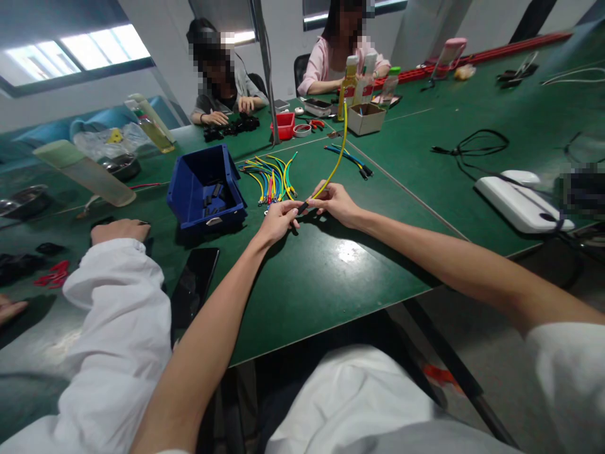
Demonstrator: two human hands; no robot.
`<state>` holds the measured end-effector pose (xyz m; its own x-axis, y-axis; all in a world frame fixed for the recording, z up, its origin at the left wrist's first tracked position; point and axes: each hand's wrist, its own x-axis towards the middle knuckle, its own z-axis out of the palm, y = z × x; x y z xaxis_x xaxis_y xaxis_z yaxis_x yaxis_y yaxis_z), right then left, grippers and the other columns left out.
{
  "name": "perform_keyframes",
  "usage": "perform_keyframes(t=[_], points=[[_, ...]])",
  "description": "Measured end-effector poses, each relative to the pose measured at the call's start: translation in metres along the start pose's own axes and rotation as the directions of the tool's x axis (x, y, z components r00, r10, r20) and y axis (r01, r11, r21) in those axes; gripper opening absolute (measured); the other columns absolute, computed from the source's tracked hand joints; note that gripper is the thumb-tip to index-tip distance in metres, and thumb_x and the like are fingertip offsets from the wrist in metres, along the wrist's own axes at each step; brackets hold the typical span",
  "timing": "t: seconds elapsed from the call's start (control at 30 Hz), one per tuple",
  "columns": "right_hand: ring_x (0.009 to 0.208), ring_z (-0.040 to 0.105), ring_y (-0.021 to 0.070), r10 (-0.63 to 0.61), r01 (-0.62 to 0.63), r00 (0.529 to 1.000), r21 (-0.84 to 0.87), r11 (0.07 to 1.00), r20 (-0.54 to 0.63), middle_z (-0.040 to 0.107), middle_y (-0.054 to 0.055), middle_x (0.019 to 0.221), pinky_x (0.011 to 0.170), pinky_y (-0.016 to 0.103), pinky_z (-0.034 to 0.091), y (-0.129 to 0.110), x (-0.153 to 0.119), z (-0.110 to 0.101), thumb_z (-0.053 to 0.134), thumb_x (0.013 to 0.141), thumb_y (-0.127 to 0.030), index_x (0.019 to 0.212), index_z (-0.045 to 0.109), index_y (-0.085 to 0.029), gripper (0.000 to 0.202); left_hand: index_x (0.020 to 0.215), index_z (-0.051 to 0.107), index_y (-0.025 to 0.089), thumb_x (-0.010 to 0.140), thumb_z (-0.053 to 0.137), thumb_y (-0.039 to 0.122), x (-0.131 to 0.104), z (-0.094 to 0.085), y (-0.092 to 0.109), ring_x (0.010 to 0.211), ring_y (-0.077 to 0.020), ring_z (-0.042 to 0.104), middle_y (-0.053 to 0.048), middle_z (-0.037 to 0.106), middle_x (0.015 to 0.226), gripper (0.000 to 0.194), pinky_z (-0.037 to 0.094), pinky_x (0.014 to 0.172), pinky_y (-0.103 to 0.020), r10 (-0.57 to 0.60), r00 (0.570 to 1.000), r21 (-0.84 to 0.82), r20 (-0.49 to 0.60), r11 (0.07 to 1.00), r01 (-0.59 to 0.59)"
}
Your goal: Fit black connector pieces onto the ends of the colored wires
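My right hand (pixel 334 203) pinches a yellow cable (pixel 338 165) near its lower end, and the rest of the cable curves upward. A short black sleeve (pixel 303 207) sits at that end, with the fingers of my left hand (pixel 280 221) closed on it. Just beyond my hands lies a bunch of short cables (pixel 271 176) in yellow, green, blue and red, with ring-like metal ends. To the left stands a blue bin (pixel 205 189) with several small black pieces (pixel 215 200) inside. A few blue and yellow cables with black ends (pixel 352 161) lie farther right.
A co-worker's white sleeve (pixel 120 302) and a black phone (pixel 195 280) are close on the left. A white device (pixel 522 202) with black cords lies right. Across the green table (pixel 378 265), two people sit behind a red tray (pixel 283 126), a cardboard box (pixel 366 120) and bottles.
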<state>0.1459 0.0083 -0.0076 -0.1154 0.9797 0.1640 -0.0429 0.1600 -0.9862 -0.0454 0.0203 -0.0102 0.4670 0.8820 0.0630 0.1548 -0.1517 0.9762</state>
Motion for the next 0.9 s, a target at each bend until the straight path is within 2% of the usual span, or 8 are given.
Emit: perform_keyframes(t=[0.3, 0.5, 0.73, 0.9], points=[[0.071, 0.069, 0.0196, 0.020, -0.020, 1.000, 0.002, 1.000, 0.013, 0.068, 0.003, 0.071, 0.050, 0.024, 0.049, -0.0007, -0.0002, 0.0005, 0.086, 0.062, -0.037, 0.077, 0.056, -0.019, 0.038, 0.107, 0.071, 0.013, 0.081, 0.056, 0.016, -0.0003, 0.0014, 0.0010, 0.049, -0.0061, 0.055, -0.008, 0.072, 0.091, 0.030, 0.040, 0.047, -0.018, -0.007, 0.999, -0.016, -0.044, 1.000, 0.006], [0.072, 0.069, 0.0206, 0.018, -0.018, 0.999, -0.003, 1.000, 0.031, 0.068, 0.005, 0.071, 0.049, 0.024, 0.049, -0.0025, -0.0004, 0.0007, 0.085, 0.064, -0.041, 0.076, 0.057, -0.018, 0.038, 0.108, 0.071, 0.012, 0.082, 0.056, 0.017, 0.0005, 0.0000, -0.0006, 0.050, -0.0059, 0.055, -0.007, 0.072, 0.088, 0.030, 0.040, 0.046, -0.018, -0.003, 0.999, -0.014, -0.040, 1.000, 0.002], [0.067, 0.068, 0.0157, 0.018, -0.017, 0.999, -0.033, 0.999, 0.047, 0.070, 0.004, 0.071, 0.050, 0.021, 0.049, 0.0002, 0.0010, -0.0033, 0.084, 0.065, -0.038, 0.078, 0.058, -0.016, 0.037, 0.110, 0.068, 0.011, 0.084, 0.057, 0.017, 0.0003, 0.0002, 0.0025, 0.048, -0.0053, 0.056, -0.006, 0.071, 0.087, 0.029, 0.040, 0.045, -0.017, -0.029, 0.999, -0.016, -0.024, 0.999, 0.029], [0.065, 0.067, 0.0155, 0.001, 0.001, 0.998, -0.040, 0.999, 0.055, 0.070, 0.004, 0.070, 0.050, 0.021, 0.050, 0.0001, 0.0008, -0.0032, 0.085, 0.064, -0.037, 0.076, 0.058, -0.016, 0.036, 0.110, 0.067, 0.012, 0.085, 0.057, 0.017, 0.0000, 0.0005, 0.0019, 0.048, -0.0055, 0.056, -0.005, 0.070, 0.084, 0.027, 0.041, 0.045, -0.017, -0.021, 0.999, -0.007, -0.030, 1.000, 0.021]])
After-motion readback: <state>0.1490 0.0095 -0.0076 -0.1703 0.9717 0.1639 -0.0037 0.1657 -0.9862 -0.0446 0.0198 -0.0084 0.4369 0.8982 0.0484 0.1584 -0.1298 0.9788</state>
